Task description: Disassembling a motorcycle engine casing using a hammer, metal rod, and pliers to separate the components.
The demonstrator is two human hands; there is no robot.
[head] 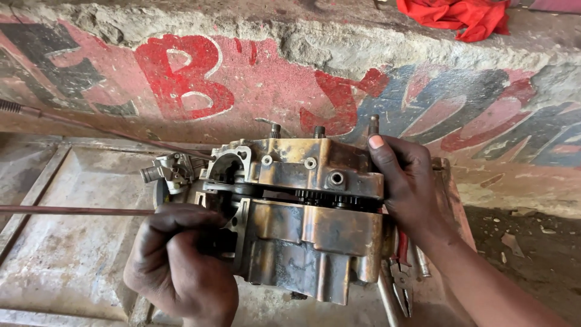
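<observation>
Hands (181, 266) (407, 181) closed on greasy engine case (302, 224), left grip seemingly fisted, below red-and-blue painted wall lettering (181, 79).

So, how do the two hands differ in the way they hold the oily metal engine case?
The left hand is curled into a fist at the near left side of the oily metal engine case, knuckles up. The right hand lies more open on the right end, its thumb pointing up towards the studs. The left is nearer the camera. Both touch the case.
</observation>
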